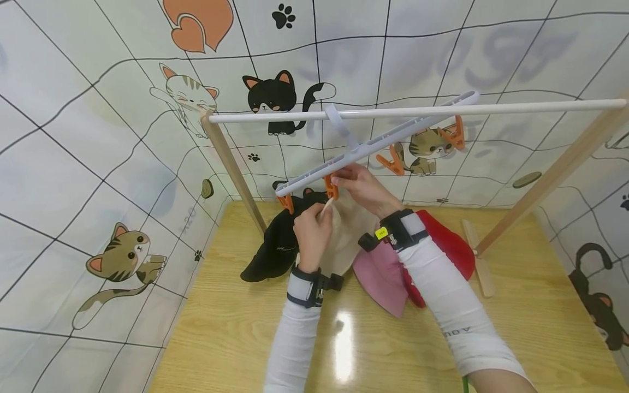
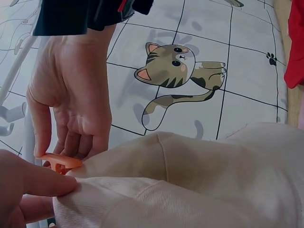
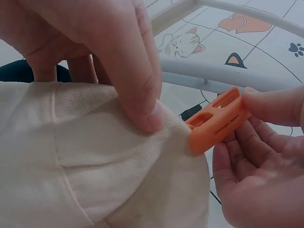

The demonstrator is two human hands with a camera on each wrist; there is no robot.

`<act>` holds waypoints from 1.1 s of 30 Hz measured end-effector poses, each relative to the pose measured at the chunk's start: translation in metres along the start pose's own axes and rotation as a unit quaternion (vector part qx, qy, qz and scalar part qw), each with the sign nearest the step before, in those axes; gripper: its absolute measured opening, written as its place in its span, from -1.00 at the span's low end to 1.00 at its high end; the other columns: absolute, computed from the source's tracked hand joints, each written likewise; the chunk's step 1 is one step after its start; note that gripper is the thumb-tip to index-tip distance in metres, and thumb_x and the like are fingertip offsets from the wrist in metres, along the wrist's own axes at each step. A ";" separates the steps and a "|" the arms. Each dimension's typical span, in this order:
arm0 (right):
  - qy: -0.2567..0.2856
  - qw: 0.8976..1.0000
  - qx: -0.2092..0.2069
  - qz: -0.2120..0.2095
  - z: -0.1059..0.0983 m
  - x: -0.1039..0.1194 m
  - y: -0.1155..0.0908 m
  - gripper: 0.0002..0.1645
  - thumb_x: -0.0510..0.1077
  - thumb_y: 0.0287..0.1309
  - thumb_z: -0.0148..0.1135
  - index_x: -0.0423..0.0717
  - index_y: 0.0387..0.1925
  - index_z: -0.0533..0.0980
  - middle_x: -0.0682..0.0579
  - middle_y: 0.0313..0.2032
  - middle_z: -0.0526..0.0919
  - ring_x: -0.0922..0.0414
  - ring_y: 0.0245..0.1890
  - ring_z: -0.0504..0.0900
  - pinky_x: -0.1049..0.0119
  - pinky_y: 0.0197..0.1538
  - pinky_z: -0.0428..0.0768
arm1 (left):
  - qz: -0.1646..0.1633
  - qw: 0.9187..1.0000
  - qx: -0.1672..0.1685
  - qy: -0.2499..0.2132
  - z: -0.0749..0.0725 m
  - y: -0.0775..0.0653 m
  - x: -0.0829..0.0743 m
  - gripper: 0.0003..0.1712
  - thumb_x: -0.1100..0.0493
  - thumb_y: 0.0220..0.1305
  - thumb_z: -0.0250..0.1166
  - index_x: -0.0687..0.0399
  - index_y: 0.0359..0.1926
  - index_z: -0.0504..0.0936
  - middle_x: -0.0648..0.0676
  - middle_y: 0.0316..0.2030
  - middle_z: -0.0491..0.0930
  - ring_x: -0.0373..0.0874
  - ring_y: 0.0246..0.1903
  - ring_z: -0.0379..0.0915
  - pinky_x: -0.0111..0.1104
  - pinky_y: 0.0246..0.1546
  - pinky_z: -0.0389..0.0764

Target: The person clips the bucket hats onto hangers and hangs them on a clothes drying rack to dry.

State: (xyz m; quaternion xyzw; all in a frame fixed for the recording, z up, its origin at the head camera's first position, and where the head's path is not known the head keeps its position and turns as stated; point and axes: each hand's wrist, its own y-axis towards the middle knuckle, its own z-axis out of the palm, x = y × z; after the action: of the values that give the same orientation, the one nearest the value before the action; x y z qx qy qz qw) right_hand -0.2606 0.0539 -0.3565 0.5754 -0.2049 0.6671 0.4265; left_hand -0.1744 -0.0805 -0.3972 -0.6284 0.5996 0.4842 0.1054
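My left hand [image 1: 313, 234] pinches the edge of a cream cloth hat [image 1: 351, 229] between thumb and fingers. My right hand [image 1: 366, 191] holds an orange clip [image 1: 331, 187] by its upper end. In the right wrist view the clip's [image 3: 216, 126] lower end meets the rim of the hat [image 3: 128, 166], right by my left thumb. The clip hangs from a pale lavender hanger [image 1: 363, 148], tilted up to the right and hooked on a white rod [image 1: 275, 116].
Other orange clips [image 1: 391, 160] hang along the hanger. On the wooden table [image 1: 236, 338] lie a black hat [image 1: 270, 251] at left, a pink hat [image 1: 380, 275] and a red hat [image 1: 449, 245] at right. Wooden posts [image 1: 545, 185] support the rod.
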 end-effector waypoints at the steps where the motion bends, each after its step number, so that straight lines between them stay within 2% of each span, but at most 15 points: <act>1: 0.000 1.000 -0.001 0.001 0.000 0.000 0.000 -0.62 -0.49 0.29 -0.04 -0.04 -0.05 0.48 0.01 -0.24 0.61 0.11 -0.12 0.50 0.18 0.18 0.24 | -0.001 1.000 -0.002 -0.001 0.000 0.000 0.000 -0.85 0.21 0.24 0.28 0.20 -0.35 0.73 0.12 -0.48 0.67 0.07 -0.46 0.58 -0.07 -0.44 0.48; 12: 0.013 1.000 0.001 0.001 -0.004 -0.004 0.004 -0.64 -0.50 0.30 -0.04 -0.07 -0.08 0.50 -0.01 -0.27 0.59 0.11 -0.19 0.49 0.25 0.07 0.35 | 0.015 1.000 -0.016 -0.012 -0.004 0.005 -0.006 -0.85 0.22 0.26 0.27 0.20 -0.32 0.73 0.12 -0.48 0.66 0.04 -0.47 0.56 -0.10 -0.46 0.46; 16: 0.008 1.000 -0.003 0.009 -0.006 -0.006 0.004 -0.65 -0.48 0.30 -0.03 -0.07 -0.05 0.49 -0.01 -0.22 0.60 0.11 -0.14 0.50 0.24 0.13 0.32 | 0.017 1.000 -0.014 -0.010 -0.005 0.005 -0.007 -0.85 0.22 0.26 0.27 0.18 -0.33 0.74 0.10 -0.49 0.65 0.03 -0.46 0.56 -0.11 -0.46 0.46; 21: -0.004 1.000 -0.007 0.020 -0.008 -0.008 0.002 -0.64 -0.43 0.33 -0.02 -0.03 0.02 0.47 0.00 -0.08 0.60 0.06 0.04 0.50 0.18 0.25 0.25 | 0.019 1.000 -0.008 -0.018 -0.005 0.005 -0.006 -0.83 0.21 0.28 0.26 0.20 -0.33 0.73 0.11 -0.49 0.66 0.02 -0.47 0.56 -0.13 -0.46 0.46; 26: -0.016 1.000 -0.015 0.007 -0.012 -0.012 -0.005 -0.60 -0.36 0.34 0.03 0.04 0.10 0.52 0.04 0.04 0.57 0.05 0.18 0.40 0.12 0.29 0.21 | 0.020 1.000 -0.010 -0.020 -0.005 0.006 -0.003 -0.83 0.21 0.27 0.26 0.21 -0.33 0.72 0.12 -0.50 0.65 0.01 -0.49 0.54 -0.14 -0.48 0.45; 29: -0.016 0.999 -0.028 0.005 -0.016 -0.015 -0.014 -0.60 -0.34 0.32 0.06 -0.03 0.13 0.52 0.04 0.07 0.56 0.04 0.18 0.39 0.09 0.29 0.20 | 0.016 1.000 -0.018 -0.021 -0.006 0.007 -0.001 -0.84 0.22 0.26 0.27 0.22 -0.33 0.72 0.13 -0.49 0.65 0.01 -0.49 0.54 -0.14 -0.48 0.45; 33: -0.014 0.998 -0.053 0.023 -0.024 -0.020 -0.029 -0.64 -0.31 0.31 0.07 -0.17 0.12 0.48 0.02 0.03 0.56 0.05 0.13 0.44 0.10 0.32 0.19 | 0.013 0.999 -0.022 -0.027 -0.006 0.007 0.002 -0.85 0.23 0.26 0.27 0.24 -0.31 0.71 0.15 -0.47 0.65 0.01 -0.49 0.54 -0.15 -0.47 0.47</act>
State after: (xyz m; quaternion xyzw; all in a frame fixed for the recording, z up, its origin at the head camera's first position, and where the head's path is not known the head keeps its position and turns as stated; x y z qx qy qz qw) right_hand -0.2517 0.0816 -0.3881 0.5562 -0.2597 0.6567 0.4380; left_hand -0.1776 -0.0877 -0.3924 -0.6092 0.5943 0.5151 0.1015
